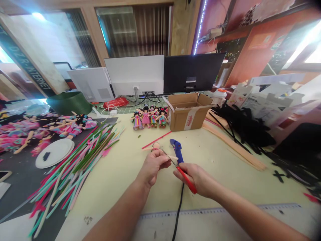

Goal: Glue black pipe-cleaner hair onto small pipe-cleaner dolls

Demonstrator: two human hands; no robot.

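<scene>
Doll point(155, 145), held in pinched grip of left hand point(155, 163); red-handled scissors point(187, 180), grasped by right hand point(198, 177); blue glue gun point(177, 147), laid on surface point(120, 174)

The scissors point(186, 179) are red-handled; the glue gun point(179, 154) is blue

Site: office room serving as a small craft workshop. Landmark: cardboard box point(187, 118) on pale worktop point(120, 187). Office signs: backs of white monitor point(137, 72) and black monitor point(194, 72) behind box; lettering "DZR-INTERNET" point(29, 68) far left of it. Workshop signs: row of small dolls point(146, 118) just left of box; coloured fuzzy strips point(85, 160) farther left; black strips point(238, 122) to its right; red-handled scissors point(187, 180) and long ruler point(213, 211) on its near side.
</scene>
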